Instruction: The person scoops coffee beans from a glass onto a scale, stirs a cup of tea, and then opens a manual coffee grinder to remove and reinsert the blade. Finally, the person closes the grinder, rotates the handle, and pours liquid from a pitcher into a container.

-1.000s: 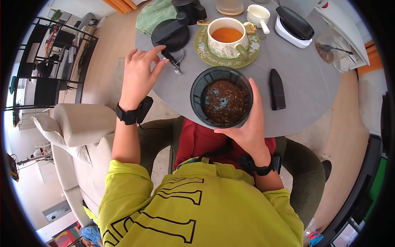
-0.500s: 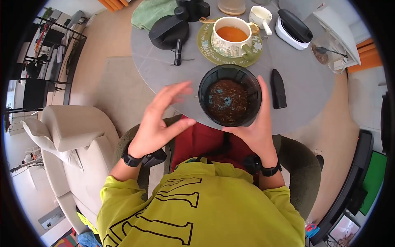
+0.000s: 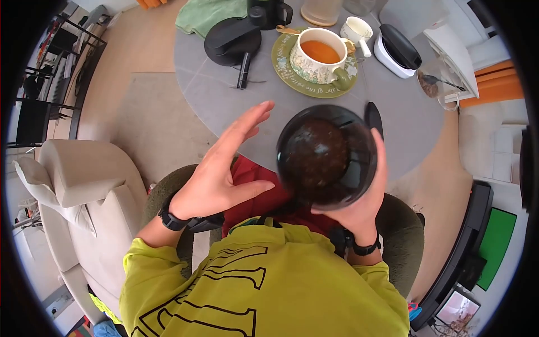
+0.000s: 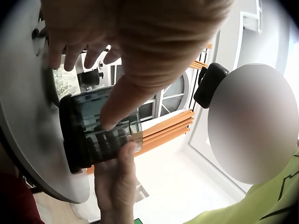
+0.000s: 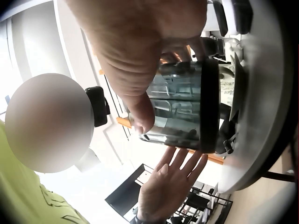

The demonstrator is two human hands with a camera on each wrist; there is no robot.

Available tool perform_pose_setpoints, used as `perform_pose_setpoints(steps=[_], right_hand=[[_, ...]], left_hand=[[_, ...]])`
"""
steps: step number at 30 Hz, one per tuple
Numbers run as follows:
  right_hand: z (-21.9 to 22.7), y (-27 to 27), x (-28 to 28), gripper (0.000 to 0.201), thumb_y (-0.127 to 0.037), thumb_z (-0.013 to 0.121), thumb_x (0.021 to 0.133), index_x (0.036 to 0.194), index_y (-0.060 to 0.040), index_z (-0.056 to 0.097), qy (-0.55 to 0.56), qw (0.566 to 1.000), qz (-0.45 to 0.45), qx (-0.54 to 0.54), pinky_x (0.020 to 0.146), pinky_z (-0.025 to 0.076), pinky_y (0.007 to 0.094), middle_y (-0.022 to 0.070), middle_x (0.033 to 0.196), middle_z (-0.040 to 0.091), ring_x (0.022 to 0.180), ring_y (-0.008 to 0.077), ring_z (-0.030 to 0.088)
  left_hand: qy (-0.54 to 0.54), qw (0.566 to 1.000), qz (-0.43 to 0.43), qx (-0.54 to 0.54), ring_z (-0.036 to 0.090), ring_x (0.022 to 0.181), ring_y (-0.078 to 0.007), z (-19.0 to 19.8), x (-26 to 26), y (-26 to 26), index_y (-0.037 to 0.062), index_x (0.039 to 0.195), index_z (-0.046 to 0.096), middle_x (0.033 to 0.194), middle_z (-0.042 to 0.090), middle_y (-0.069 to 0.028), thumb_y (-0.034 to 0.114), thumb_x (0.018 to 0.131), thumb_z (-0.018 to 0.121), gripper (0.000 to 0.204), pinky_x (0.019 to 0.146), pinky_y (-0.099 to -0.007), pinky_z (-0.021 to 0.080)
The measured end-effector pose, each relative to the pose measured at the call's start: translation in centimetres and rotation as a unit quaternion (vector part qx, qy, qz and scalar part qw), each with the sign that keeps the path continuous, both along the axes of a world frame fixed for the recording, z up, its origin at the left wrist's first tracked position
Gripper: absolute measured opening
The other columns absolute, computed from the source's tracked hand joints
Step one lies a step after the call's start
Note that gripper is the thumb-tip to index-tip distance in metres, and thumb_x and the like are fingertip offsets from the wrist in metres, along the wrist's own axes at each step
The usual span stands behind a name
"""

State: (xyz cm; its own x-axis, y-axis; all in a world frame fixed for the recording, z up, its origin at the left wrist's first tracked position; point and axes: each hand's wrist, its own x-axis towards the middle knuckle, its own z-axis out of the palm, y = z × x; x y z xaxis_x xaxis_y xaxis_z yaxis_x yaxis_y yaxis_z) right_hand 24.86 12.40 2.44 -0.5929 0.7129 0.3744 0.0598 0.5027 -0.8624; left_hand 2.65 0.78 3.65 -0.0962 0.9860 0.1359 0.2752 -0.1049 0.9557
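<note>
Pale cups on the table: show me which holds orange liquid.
The larger, patterned cup with the green handle, on the green plate. The small cup beyond it has a white handle and shows no orange liquid.

From above the chartreuse shirt (image 3: 281, 281), the head view looks steeply down across the round grey table (image 3: 208, 95), taking in a wide area. The left wrist view looks from very close past the left hand (image 3: 216, 180) at the smoky translucent container (image 3: 325, 157), the right wrist view from the opposite side past the right hand (image 3: 362, 208); all three share container, hands and table, tipped on edge in both wrist views.
</note>
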Motion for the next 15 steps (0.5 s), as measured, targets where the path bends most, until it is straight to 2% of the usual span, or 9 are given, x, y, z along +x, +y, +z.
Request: perform_pose_setpoints(steps=[2,3,4,6,7,10,11,12,15], right_hand=[[0.29,-0.40,0.39,0.132,-0.028,0.096,0.041,0.143,0.0038,0.020,-0.003,0.999,0.005,-0.041,0.107,0.035,0.0412,0.0198,0.138,0.042,0.125,0.0306,0.046],[-0.16,-0.50,0.27,0.133,-0.029,0.097,0.040,0.143,0.0044,0.020,0.006,0.997,-0.060,-0.046,0.107,0.036,0.0412,0.0201,0.137,0.043,0.124,0.0310,0.048],[0.09,-0.46,0.43,0.133,-0.029,0.097,0.040,0.143,0.0044,0.020,0.005,0.997,-0.061,-0.044,0.107,0.036,0.0412,0.0201,0.137,0.043,0.124,0.0310,0.048],[0.59,-0.46,0.64,0.131,-0.027,0.096,0.042,0.143,0.0047,0.019,-0.038,0.999,0.034,0.011,0.106,0.037,0.0412,0.0202,0.137,0.042,0.124,0.0309,0.048],[0.34,-0.75,0.62,0.130,-0.027,0.096,0.043,0.143,0.0047,0.020,-0.005,0.999,0.049,-0.020,0.105,0.038,0.0413,0.0202,0.137,0.042,0.124,0.0304,0.047],[0.31,-0.60,0.54,0.118,-0.022,0.095,0.049,0.141,0.0051,0.026,0.048,0.998,-0.021,-0.031,0.105,0.038,0.0402,0.0210,0.139,0.041,0.125,0.0316,0.047],[0.40,-0.33,0.48,0.119,-0.025,0.095,0.049,0.141,0.0047,0.026,0.030,0.999,0.015,0.010,0.105,0.037,0.0410,0.0212,0.138,0.042,0.125,0.0330,0.047],[0.67,-0.41,0.75,0.118,-0.027,0.095,0.049,0.141,0.0041,0.026,-0.026,0.997,0.057,-0.037,0.105,0.037,0.0418,0.0211,0.138,0.042,0.125,0.0345,0.047],[-0.18,-0.69,0.45,0.119,-0.028,0.095,0.049,0.141,0.0038,0.027,0.020,0.997,0.044,-0.066,0.104,0.037,0.0423,0.0204,0.138,0.042,0.125,0.0351,0.047]], left_hand=[[0.007,1.000,-0.008,-0.012,0.033,0.136,-0.0299,0.19,-0.03,-0.03,0.0082,0.148,0.022,0.150,0.028,-0.0138,-0.002,0.067,0.075,0.097,0.109,-0.0434,0.033],[0.005,1.000,-0.010,-0.011,0.033,0.136,-0.0299,0.16,0.02,-0.07,0.0082,0.148,0.022,0.150,0.028,-0.0138,-0.002,0.067,0.075,0.097,0.109,-0.0434,0.033],[0.001,1.000,-0.011,-0.010,0.033,0.136,-0.0301,0.16,0.08,-0.10,0.0082,0.148,0.022,0.150,0.028,-0.0140,-0.002,0.067,0.075,0.097,0.109,-0.0435,0.033],[0.001,1.000,-0.014,-0.008,0.033,0.136,-0.0303,0.32,0.05,-0.01,0.0083,0.148,0.022,0.150,0.028,-0.0142,-0.002,0.067,0.075,0.097,0.109,-0.0437,0.033],[-0.010,1.000,-0.024,-0.015,0.029,0.139,-0.0310,0.47,0.06,-0.04,0.0070,0.148,0.021,0.151,0.026,-0.0152,-0.004,0.066,0.076,0.099,0.111,-0.0446,0.028],[-0.024,0.999,-0.039,-0.021,0.026,0.141,-0.0317,0.48,0.20,-0.11,0.0056,0.148,0.021,0.152,0.024,-0.0162,-0.004,0.064,0.077,0.101,0.113,-0.0452,0.023],[-0.022,0.999,-0.039,-0.020,0.026,0.141,-0.0317,0.52,0.15,-0.07,0.0055,0.148,0.022,0.152,0.024,-0.0162,-0.003,0.064,0.078,0.101,0.113,-0.0448,0.022],[-0.019,0.999,-0.044,-0.018,0.026,0.141,-0.0317,0.50,0.12,-0.03,0.0055,0.148,0.022,0.152,0.024,-0.0162,-0.003,0.064,0.078,0.101,0.113,-0.0448,0.022],[-0.014,0.998,-0.051,-0.021,0.024,0.142,-0.0310,0.46,0.17,0.14,0.0049,0.147,0.022,0.153,0.024,-0.0159,0.000,0.064,0.080,0.101,0.114,-0.0432,0.020]])
